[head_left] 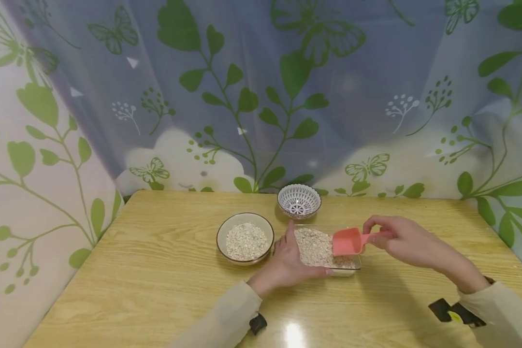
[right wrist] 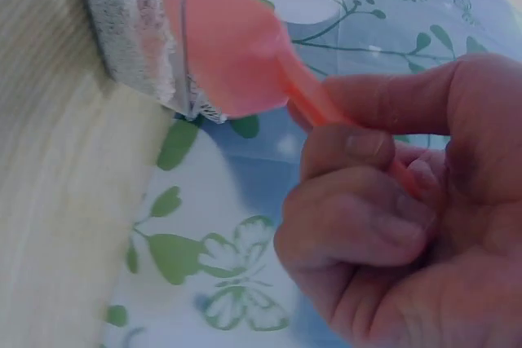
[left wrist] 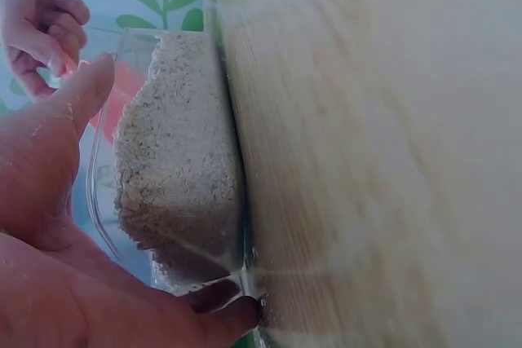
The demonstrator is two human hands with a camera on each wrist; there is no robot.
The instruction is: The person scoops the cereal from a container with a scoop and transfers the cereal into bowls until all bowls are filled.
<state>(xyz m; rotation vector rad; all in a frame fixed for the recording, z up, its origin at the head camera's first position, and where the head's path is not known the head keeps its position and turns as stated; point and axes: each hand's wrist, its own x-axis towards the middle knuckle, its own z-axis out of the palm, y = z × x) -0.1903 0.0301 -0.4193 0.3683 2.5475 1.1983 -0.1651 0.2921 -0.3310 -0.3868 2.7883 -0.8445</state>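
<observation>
A clear rectangular container (head_left: 317,244) full of oats stands on the wooden table, with oats heaped up against its walls in the left wrist view. My left hand (head_left: 287,261) holds it at the left end, thumb along the front side and fingers at the far side of that end. My right hand (head_left: 402,239) grips the handle of a pink scoop (head_left: 347,241), fingers curled round it in the right wrist view. The scoop's front edge is in the oats at the container's right part. Left of the container sits a cream bowl (head_left: 245,262) with a dark rim, holding oats.
A small patterned bowl (head_left: 299,200) stands behind the container, close to the table's back edge. A printed curtain (head_left: 252,96) with leaves and butterflies hangs behind the wooden table (head_left: 156,280) and down its left side.
</observation>
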